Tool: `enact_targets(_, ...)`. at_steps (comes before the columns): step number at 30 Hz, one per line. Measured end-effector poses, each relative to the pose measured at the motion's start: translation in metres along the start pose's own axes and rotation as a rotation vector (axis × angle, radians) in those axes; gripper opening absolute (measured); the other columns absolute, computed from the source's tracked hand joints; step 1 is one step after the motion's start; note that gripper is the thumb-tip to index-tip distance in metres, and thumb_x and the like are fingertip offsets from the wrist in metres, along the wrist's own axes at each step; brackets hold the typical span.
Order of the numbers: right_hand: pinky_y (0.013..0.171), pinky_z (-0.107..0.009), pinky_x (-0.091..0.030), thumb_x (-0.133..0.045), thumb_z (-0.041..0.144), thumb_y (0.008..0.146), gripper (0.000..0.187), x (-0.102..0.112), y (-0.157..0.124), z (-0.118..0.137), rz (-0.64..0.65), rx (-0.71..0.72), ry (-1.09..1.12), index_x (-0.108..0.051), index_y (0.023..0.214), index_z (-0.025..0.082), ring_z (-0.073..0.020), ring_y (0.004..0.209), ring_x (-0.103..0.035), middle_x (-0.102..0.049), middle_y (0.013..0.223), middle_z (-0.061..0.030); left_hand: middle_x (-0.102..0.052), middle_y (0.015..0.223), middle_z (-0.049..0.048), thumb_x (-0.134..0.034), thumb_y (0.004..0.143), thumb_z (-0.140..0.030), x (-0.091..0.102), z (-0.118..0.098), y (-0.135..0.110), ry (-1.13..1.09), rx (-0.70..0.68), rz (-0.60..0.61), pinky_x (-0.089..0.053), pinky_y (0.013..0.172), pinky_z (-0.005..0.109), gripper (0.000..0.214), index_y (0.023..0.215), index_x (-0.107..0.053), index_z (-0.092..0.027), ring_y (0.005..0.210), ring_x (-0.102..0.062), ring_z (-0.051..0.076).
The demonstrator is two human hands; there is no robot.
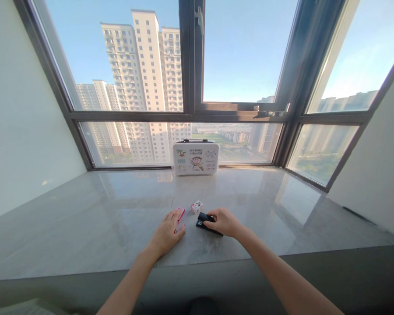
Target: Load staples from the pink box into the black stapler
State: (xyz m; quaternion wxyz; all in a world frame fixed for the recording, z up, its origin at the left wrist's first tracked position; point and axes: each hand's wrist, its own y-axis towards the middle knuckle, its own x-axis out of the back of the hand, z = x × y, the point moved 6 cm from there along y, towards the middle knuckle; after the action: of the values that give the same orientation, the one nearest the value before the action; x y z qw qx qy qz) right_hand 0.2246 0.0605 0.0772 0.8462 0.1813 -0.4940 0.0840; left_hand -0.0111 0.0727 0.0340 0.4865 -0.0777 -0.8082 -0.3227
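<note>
My right hand (223, 222) is closed around a black stapler (203, 224), with the thumb and fingers at its sides. The stapler rests on the grey marble sill, its front end pointing left and its jaws parted. To the left, my left hand (166, 232) grips a flat pink-and-white piece, perhaps paper (181, 214), against the sill. Fingers cover much of this piece, so its full shape is hidden. Just behind the stapler sits a small white box with red and dark print (197, 207), touched by neither hand.
A white carry case with cartoon prints and a dark handle (196, 158) stands upright at the back, against the window. Dark window frames (131, 116) border the marble sill (118, 218) behind. White walls close off both sides. The sill's front edge runs just before my wrists.
</note>
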Motion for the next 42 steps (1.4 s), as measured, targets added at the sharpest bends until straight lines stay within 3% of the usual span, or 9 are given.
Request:
enact_targets(6,0.052,-0.023,-0.017,-0.058,0.056,0.086,0.045,0.012,-0.032,-0.018,-0.055,-0.086,0.054,-0.064,0.066,0.017,-0.0085,0.053,-0.036,-0.041,0.054,0.0047,-0.046,0.146,0.0118,-0.048,0.095,-0.038,-0.023,-0.013,0.033,0.020,0.018,-0.044,-0.031,0.115,0.049,0.067,0.156,-0.024,-0.025,0.137,-0.040,0.028)
enact_targets(9,0.050,-0.023,-0.019,-0.054,0.057,0.088,0.046,0.012,-0.053,-0.032,-0.104,-0.175,0.208,-0.067,0.073,0.016,-0.0089,0.051,-0.035,-0.038,0.053,0.0048,-0.048,0.142,0.0096,-0.046,0.097,-0.038,-0.033,-0.019,0.048,-0.024,0.003,-0.018,-0.039,0.110,0.047,0.055,0.150,-0.035,-0.030,0.134,-0.044,0.028)
enact_targets(13,0.041,-0.021,-0.025,-0.051,0.063,0.087,0.051,-0.013,-0.071,-0.046,-0.029,-0.364,0.623,-0.067,0.097,0.016,-0.0079,0.040,-0.034,-0.038,0.051,0.0075,-0.053,0.133,0.0080,-0.045,0.098,-0.035,-0.038,-0.031,0.050,-0.069,-0.016,-0.068,-0.045,0.106,0.045,0.037,0.133,-0.051,-0.028,0.129,-0.048,0.026)
enact_targets(17,0.033,-0.020,-0.035,-0.050,0.066,0.087,0.056,-0.042,-0.063,-0.029,-0.061,-0.427,0.881,-0.059,0.114,0.018,-0.0096,0.036,-0.044,-0.048,0.056,0.0071,-0.054,0.129,0.0085,-0.042,0.098,-0.030,-0.037,-0.045,0.031,-0.037,0.007,-0.150,-0.046,0.104,0.046,0.030,0.126,-0.052,-0.025,0.125,-0.050,0.025)
enact_targets(21,0.034,-0.020,-0.043,-0.048,0.060,0.090,0.053,-0.073,-0.034,0.014,-0.036,-0.358,0.974,-0.054,0.123,0.020,-0.0106,0.039,-0.052,-0.056,0.061,0.0050,-0.054,0.125,0.0098,-0.037,0.100,-0.025,-0.027,-0.052,0.005,0.017,0.007,-0.213,-0.048,0.101,0.048,0.029,0.126,-0.050,-0.023,0.123,-0.051,0.026)
enact_targets(26,0.035,-0.020,-0.044,-0.045,0.053,0.094,0.046,-0.106,-0.003,0.059,0.040,-0.261,0.975,-0.053,0.125,0.020,-0.0117,0.039,-0.053,-0.054,0.056,0.0058,-0.052,0.126,0.0150,-0.035,0.100,-0.020,0.000,-0.029,-0.027,0.111,0.022,-0.268,-0.047,0.101,0.055,0.030,0.128,-0.048,-0.018,0.124,-0.050,0.030)
enact_targets(32,0.037,-0.019,-0.044,-0.042,0.046,0.098,0.038,-0.131,0.022,0.093,0.142,-0.188,1.011,-0.053,0.124,0.021,-0.0099,0.041,-0.051,-0.050,0.056,0.0073,-0.052,0.129,0.0162,-0.035,0.100,-0.023,0.025,0.011,-0.051,0.165,0.016,-0.231,-0.043,0.105,0.057,0.032,0.129,-0.049,-0.019,0.129,-0.045,0.032)
enact_targets(37,0.039,-0.019,-0.046,-0.044,0.049,0.097,0.039,-0.139,0.030,0.104,0.177,-0.195,1.021,-0.053,0.123,0.021,-0.0104,0.042,-0.054,-0.047,0.056,0.0082,-0.050,0.130,0.0126,-0.036,0.099,-0.025,0.035,0.030,-0.058,0.111,0.098,-0.201,-0.041,0.109,0.053,0.031,0.129,-0.046,-0.022,0.131,-0.044,0.029)
enact_targets(42,0.040,-0.019,-0.046,-0.049,0.058,0.094,0.047,-0.144,0.031,0.103,0.197,-0.195,1.032,-0.055,0.123,0.021,-0.0113,0.042,-0.057,-0.047,0.056,0.0085,-0.049,0.130,0.0125,-0.039,0.099,-0.024,0.038,0.029,-0.060,0.086,0.154,-0.202,-0.038,0.111,0.050,0.030,0.128,-0.045,-0.020,0.130,-0.043,0.028)
